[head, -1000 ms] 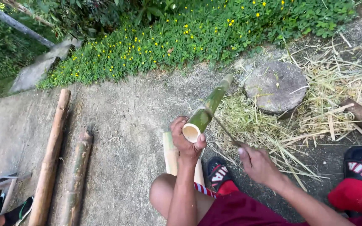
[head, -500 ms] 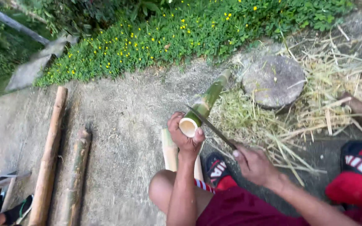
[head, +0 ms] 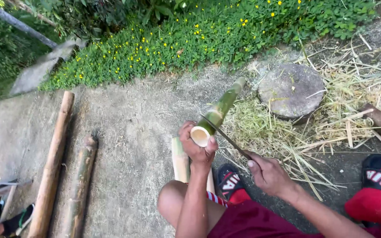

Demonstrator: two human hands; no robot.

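Head view: left hand [head: 198, 147] clamped round the cut end of a green bamboo [head: 218, 112], tilted up and away, far tip past the stump [head: 293, 90], likely to steady it for cutting. Right hand [head: 267, 174] closed on a knife [head: 225, 137], blade laid across the bamboo just above the left grip

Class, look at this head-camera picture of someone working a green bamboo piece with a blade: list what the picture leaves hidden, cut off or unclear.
1. Head view: the knife handle, hidden inside the right hand.
2. Whether the blade has bitten into the bamboo piece or just rests against it: too small.
3. The bamboo's far tip, blurring into straw.
4. Left hand palm, behind the bamboo.
5. The long pole, cut off by the bottom edge.
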